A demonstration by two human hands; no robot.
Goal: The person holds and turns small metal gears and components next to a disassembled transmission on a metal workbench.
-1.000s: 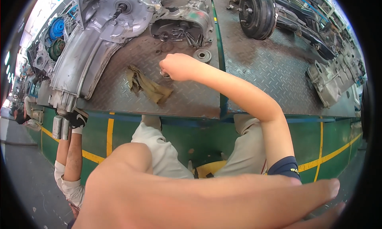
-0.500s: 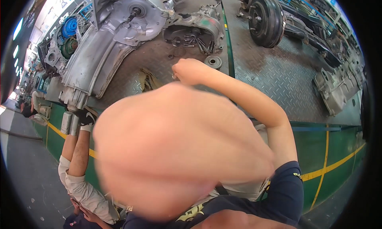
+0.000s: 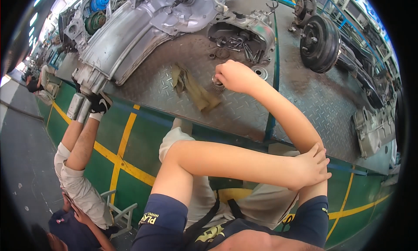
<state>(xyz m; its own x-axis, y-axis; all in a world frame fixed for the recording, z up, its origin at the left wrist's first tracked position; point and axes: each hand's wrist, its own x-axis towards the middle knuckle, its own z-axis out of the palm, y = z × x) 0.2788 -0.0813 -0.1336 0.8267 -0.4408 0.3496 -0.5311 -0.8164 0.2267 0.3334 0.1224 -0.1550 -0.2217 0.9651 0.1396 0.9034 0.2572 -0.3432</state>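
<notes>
My right hand (image 3: 234,76) is over the metal bench, its fingers curled down and pinching a small toothed gear (image 3: 218,86). The hand covers part of that gear. Across my body, my left hand (image 3: 310,168) lies with fingers spread on my right arm near the elbow, holding no object. A second gear (image 3: 260,72) rests flat just right of my right hand. Left of it lies a crumpled olive-brown cloth (image 3: 191,87). Beyond, an open grey casting (image 3: 261,29) contains several bolts (image 3: 238,43).
A large silver gearbox housing (image 3: 130,37) fills the bench's left side. A black brake drum with axle (image 3: 320,44) and a metal casing (image 3: 375,131) stand on the right. At lower left a seated person (image 3: 82,198) has their feet up by the bench.
My left hand, blurred close to the camera before, has come down onto my right arm. The whole view has shifted, and the right hand stays at the gear.
</notes>
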